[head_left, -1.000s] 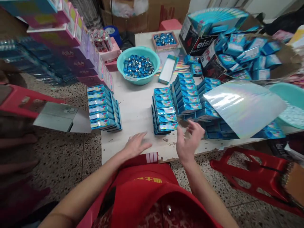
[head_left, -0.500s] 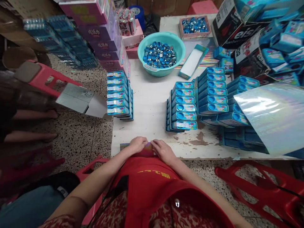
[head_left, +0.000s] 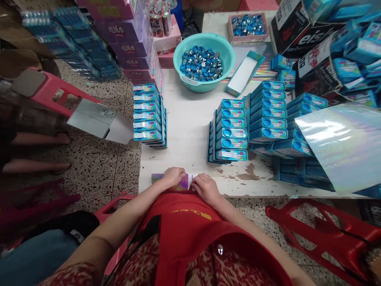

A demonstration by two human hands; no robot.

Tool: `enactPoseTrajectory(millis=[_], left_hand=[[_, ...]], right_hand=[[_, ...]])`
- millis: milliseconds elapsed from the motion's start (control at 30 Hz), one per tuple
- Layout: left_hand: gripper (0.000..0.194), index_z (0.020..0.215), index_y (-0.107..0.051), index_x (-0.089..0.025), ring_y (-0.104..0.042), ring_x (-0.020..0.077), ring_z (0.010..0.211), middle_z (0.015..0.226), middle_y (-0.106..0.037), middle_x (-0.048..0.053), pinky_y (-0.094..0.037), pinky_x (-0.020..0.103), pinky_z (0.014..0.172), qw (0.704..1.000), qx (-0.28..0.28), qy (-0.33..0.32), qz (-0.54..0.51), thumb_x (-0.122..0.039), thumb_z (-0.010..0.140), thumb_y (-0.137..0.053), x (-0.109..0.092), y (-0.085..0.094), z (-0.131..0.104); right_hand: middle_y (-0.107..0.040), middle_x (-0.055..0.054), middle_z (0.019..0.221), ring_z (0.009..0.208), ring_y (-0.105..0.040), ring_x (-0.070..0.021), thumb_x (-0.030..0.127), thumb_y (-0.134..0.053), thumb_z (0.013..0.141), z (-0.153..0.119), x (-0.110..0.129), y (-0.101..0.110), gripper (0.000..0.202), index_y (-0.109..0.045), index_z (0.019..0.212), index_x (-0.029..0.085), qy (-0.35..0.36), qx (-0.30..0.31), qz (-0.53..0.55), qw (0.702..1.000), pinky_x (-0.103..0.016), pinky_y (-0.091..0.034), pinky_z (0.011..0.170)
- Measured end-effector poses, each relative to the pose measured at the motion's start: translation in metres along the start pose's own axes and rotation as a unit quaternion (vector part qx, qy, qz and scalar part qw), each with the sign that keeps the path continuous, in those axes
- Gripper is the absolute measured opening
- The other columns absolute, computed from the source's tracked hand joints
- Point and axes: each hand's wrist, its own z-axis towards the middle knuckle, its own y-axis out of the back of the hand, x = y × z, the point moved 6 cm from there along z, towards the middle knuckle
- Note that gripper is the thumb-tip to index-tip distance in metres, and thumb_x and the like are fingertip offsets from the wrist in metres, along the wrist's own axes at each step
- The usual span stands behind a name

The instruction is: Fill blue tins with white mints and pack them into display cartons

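Observation:
At the front edge of the table, against the red apron, lies a shiny purple sheet of card (head_left: 183,183) with a white strip near its right end. My left hand (head_left: 173,177) is closed over its middle, fingers bent. At the right end my right hand (head_left: 206,186) has its fingertips pressed together on the card's edge. Ahead of my hands, a row of upright blue candy boxes (head_left: 233,143) stands to the right, and another stack of blue boxes (head_left: 145,135) stands to the left.
A turquoise basin (head_left: 204,85) of blue-and-silver caps stands at the back. Beside it are a pink box (head_left: 248,38) of caps and an open blue tray (head_left: 244,74). A shiny silver sheet (head_left: 342,147) lies over boxes at right. Red stools (head_left: 324,234) stand below.
My hands have drawn slightly apart along the card, and its white strip now shows between them. The card's left end shows more. The whole view has shifted a little.

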Motion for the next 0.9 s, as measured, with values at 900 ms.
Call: enactPoseTrajectory(millis=[900], left_hand=[[0.020, 0.102, -0.037, -0.020, -0.048, 0.0119, 0.054, 0.059, -0.049, -0.007, -0.041, 0.026, 0.060, 0.930, -0.049, -0.234, -0.279, -0.023, 0.082, -0.040, -0.148, 0.103, 0.047]], right_hand=[[-0.053, -0.006, 0.095, 0.090, -0.053, -0.0219, 0.026, -0.066, 0.066, 0.037, -0.078, 0.163, 0.019, -0.055, 0.079, 0.019, -0.313, -0.372, 0.121, 0.865, -0.037, -0.043, 0.083]])
